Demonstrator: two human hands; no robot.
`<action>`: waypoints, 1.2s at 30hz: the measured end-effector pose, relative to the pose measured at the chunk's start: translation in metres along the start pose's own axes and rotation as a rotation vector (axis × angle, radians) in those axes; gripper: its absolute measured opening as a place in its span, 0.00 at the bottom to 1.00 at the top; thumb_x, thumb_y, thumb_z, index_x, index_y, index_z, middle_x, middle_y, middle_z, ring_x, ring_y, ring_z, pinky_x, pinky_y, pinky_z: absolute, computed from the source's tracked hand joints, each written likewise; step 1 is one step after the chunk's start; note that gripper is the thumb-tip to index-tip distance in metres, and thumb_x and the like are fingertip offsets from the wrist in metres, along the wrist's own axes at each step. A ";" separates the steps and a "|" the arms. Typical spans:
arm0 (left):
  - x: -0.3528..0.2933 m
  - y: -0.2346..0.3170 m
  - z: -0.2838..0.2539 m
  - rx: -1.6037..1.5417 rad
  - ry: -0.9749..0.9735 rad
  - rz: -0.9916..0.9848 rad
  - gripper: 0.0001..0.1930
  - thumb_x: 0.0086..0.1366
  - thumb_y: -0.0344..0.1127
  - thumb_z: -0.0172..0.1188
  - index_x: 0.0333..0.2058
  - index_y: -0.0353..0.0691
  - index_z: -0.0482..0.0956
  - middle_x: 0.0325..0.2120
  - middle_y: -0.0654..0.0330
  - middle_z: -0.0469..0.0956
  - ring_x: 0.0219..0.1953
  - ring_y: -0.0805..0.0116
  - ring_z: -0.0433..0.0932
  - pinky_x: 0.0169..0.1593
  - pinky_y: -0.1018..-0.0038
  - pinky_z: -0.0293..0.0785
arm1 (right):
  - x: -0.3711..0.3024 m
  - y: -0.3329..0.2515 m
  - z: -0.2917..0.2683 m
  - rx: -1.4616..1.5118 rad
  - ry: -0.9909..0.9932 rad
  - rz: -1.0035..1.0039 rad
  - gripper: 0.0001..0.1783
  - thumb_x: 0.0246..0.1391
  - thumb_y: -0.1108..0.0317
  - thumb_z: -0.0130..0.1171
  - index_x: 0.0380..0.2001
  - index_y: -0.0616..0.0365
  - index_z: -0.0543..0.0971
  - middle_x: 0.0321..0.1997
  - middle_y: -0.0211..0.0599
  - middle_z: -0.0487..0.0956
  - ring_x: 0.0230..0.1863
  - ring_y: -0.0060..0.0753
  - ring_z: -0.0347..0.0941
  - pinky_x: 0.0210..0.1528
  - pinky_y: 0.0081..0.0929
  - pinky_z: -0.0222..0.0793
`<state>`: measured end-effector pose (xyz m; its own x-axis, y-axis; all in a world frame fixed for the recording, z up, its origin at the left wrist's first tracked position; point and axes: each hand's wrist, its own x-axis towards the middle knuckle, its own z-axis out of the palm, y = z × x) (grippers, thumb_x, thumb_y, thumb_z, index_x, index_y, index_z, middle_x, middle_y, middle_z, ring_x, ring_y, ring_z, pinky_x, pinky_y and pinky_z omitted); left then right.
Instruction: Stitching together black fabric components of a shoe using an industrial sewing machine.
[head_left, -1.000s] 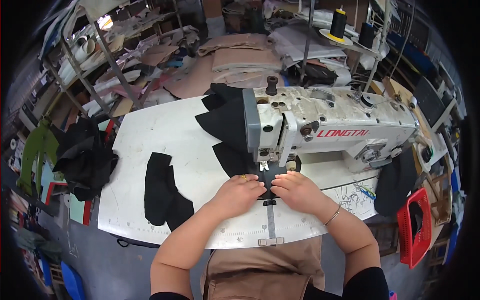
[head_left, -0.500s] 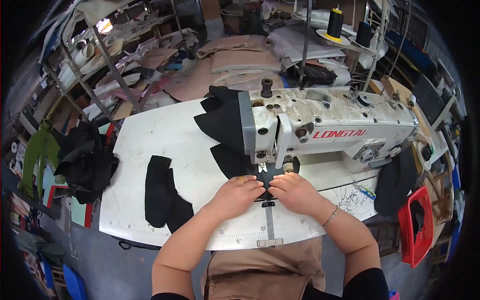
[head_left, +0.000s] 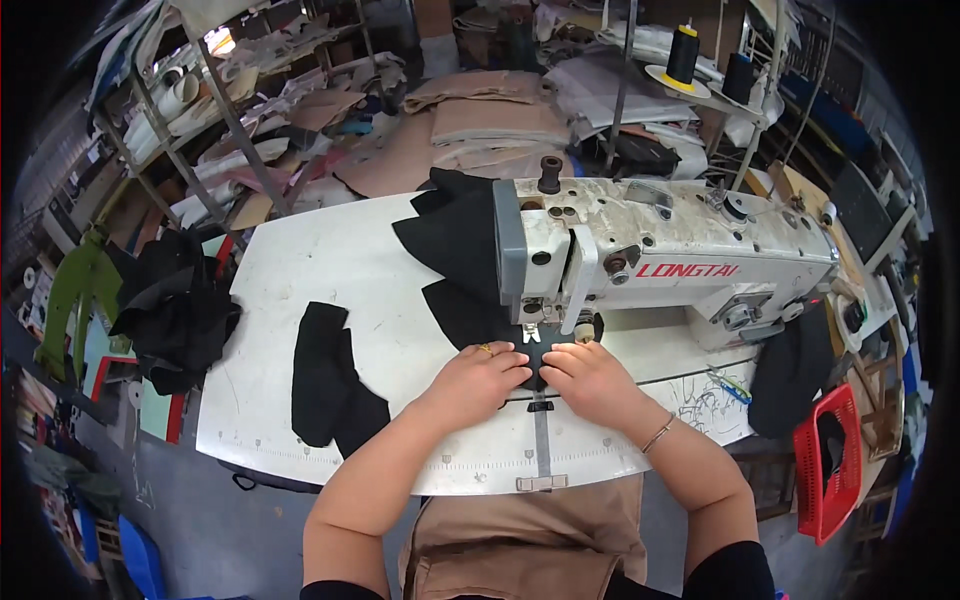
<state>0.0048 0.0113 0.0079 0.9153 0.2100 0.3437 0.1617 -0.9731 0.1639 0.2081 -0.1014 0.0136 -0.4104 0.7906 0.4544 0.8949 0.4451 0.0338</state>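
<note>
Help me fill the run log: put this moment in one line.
left hand on black fabric | right hand on same fabric | presser foot just beyond both hands | black pieces on white table

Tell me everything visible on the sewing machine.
The sewing machine is off-white, apparently painted metal, grimy and stained on top, with red lettering along its side. A grey cover caps its left end; a dark knob stands on top, and a round fitting sits low toward the right. It stands on the white tabletop, body running left to right. The presser foot is over black fabric, left hand and right hand just in front. Whether foot and fabric touch is unclear.
</note>
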 end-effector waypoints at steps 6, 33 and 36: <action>0.003 -0.004 -0.001 -0.129 0.122 -0.024 0.12 0.53 0.29 0.60 0.38 0.46 0.81 0.42 0.66 0.79 0.50 0.63 0.75 0.49 0.66 0.72 | -0.001 0.006 -0.003 0.005 0.009 -0.006 0.12 0.43 0.71 0.55 0.35 0.54 0.76 0.43 0.31 0.74 0.49 0.33 0.70 0.55 0.34 0.63; 0.002 -0.015 0.014 -0.062 0.184 -0.025 0.12 0.51 0.30 0.59 0.36 0.48 0.82 0.41 0.68 0.78 0.51 0.65 0.73 0.50 0.69 0.71 | 0.009 0.021 0.008 -0.154 -0.044 -0.067 0.08 0.42 0.70 0.55 0.30 0.53 0.75 0.35 0.29 0.74 0.33 0.31 0.72 0.39 0.28 0.68; 0.001 -0.019 0.020 -0.016 0.171 -0.040 0.11 0.54 0.32 0.57 0.37 0.48 0.82 0.43 0.68 0.78 0.53 0.64 0.72 0.54 0.67 0.68 | 0.009 0.025 0.012 -0.202 -0.039 -0.086 0.10 0.42 0.71 0.55 0.32 0.53 0.76 0.37 0.29 0.75 0.33 0.31 0.73 0.37 0.28 0.69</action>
<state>0.0101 0.0282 -0.0134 0.8320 0.2627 0.4886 0.1896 -0.9624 0.1946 0.2248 -0.0784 0.0077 -0.4901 0.7707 0.4072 0.8714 0.4217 0.2506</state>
